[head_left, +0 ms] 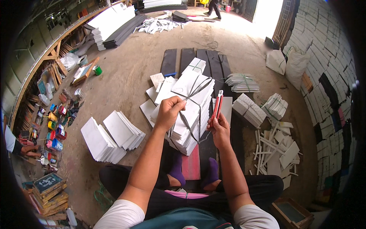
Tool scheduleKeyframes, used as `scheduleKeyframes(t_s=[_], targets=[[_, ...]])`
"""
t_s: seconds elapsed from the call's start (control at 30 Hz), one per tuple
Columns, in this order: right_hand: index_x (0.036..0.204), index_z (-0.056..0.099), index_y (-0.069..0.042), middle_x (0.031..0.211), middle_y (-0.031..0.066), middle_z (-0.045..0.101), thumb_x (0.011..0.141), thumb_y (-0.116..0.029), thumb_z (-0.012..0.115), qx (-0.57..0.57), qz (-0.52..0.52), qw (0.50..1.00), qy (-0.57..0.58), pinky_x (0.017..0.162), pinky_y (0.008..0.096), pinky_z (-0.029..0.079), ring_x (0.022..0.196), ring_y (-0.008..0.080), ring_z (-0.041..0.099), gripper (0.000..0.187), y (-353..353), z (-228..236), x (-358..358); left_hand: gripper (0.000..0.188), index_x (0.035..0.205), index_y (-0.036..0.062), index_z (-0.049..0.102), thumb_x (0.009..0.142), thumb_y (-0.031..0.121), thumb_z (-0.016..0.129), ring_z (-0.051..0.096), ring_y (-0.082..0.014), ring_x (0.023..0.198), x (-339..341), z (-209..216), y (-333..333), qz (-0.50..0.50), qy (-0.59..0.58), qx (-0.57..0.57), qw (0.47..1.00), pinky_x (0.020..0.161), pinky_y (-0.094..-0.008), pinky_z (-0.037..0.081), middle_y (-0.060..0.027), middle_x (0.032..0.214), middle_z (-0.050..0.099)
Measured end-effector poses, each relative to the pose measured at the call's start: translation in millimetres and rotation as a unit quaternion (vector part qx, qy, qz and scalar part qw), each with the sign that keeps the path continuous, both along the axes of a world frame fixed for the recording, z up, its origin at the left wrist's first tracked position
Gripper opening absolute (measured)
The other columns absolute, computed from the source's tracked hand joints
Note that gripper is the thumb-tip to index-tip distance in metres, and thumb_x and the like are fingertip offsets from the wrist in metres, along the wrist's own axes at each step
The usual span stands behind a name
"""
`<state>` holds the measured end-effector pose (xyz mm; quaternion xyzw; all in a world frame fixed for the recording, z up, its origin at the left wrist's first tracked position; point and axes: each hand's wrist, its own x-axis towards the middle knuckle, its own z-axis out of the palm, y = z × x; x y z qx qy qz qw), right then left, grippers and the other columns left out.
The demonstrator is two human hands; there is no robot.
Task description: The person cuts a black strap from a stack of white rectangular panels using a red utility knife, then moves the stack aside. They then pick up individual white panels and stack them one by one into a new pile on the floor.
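Note:
A tall stack of white sheets (187, 86) stands before me, bound crosswise with a dark flat strap (201, 88). Loose loops of the strap rise above the top sheet and hang down the near side. My left hand (170, 111) is closed at the strap near its crossing, thumb and forefinger pinched together. To the right of the stack, my right hand (220, 128) is wrapped round red-handled pliers (217, 105). Their metal head points up and away from me, apart from the strap. More white sheets (164, 88) lie behind and left of the stack.
Dark boards (170, 61) lie under the stack. Loose white sheets (114, 135) sit left; tied bundles (249, 110) and white offcuts (280, 147) lie right. Paint pots (57, 133) line the far left. Another person's legs (214, 9) show at the back.

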<state>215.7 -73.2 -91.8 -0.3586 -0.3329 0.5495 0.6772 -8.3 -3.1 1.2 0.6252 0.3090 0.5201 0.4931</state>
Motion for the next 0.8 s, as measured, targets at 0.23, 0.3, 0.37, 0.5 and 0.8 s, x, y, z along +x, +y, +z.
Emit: scheduleKeyframes(t_s=[0.23, 0.3, 0.37, 0.5, 0.8], targets=[[0.111, 0.054, -0.006, 0.086, 0.0072, 0.063, 0.106, -0.02, 0.055, -0.012, -0.017, 0.999, -0.037, 0.061, 0.0307, 0.052, 0.067, 0.0152, 0.061, 0.015, -3.3, -0.5, -21.1, 0.028, 0.073, 0.0006, 0.064, 0.095, 0.018, 0.065, 0.056, -0.0073, 0.07, 2.7, 0.1, -2.2, 0.002, 0.008, -0.001, 1.0, 0.068, -0.0249, 0.045, -0.0018, 0.07, 0.063], [0.107, 0.054, -0.006, 0.084, 0.0067, 0.063, 0.106, -0.021, 0.056, -0.009, -0.016, 0.999, -0.039, 0.059, 0.0302, 0.052, 0.066, 0.0147, 0.061, 0.015, -3.6, 3.8, -24.9, 0.028, 0.073, 0.0004, 0.064, 0.095, 0.019, 0.065, 0.056, -0.0073, 0.07, 2.2, -1.4, -2.2, 0.005, 0.014, 0.003, 1.0, 0.068, -0.0251, 0.045, -0.0018, 0.07, 0.063], [0.105, 0.054, -0.006, 0.082, 0.0061, 0.063, 0.106, -0.021, 0.056, -0.008, -0.012, 0.999, -0.041, 0.057, 0.03, 0.052, 0.064, 0.0144, 0.06, 0.015, -4.0, 6.3, -25.5, 0.029, 0.073, 0.0002, 0.064, 0.095, 0.019, 0.066, 0.056, -0.0073, 0.07, 1.7, -1.7, -2.5, 0.007, 0.019, 0.008, 1.0, 0.067, -0.0252, 0.045, -0.0018, 0.07, 0.063], [0.102, 0.054, -0.007, 0.079, 0.0048, 0.061, 0.106, -0.022, 0.056, -0.004, -0.01, 0.999, -0.04, 0.056, 0.0295, 0.052, 0.062, 0.0133, 0.058, 0.016, -4.2, 7.5, -26.1, 0.03, 0.073, -0.0001, 0.064, 0.094, 0.02, 0.066, 0.055, -0.0073, 0.068, 2.3, -1.4, -2.6, 0.01, 0.023, 0.016, 1.0, 0.066, -0.0255, 0.045, -0.0017, 0.069, 0.063], [0.132, 0.05, -0.002, 0.133, 0.0234, 0.061, 0.107, -0.012, 0.048, 0.018, 0.021, 1.0, 0.011, 0.079, 0.0357, 0.058, 0.101, 0.0249, 0.07, 0.027, -7.0, 25.1, -31.0, 0.03, 0.072, 0.0005, 0.063, 0.094, 0.02, 0.066, 0.054, -0.0068, 0.068, 3.6, -0.9, -3.7, 0.018, 0.019, 0.018, 0.999, 0.064, -0.0259, 0.044, -0.0008, 0.069, 0.063]])
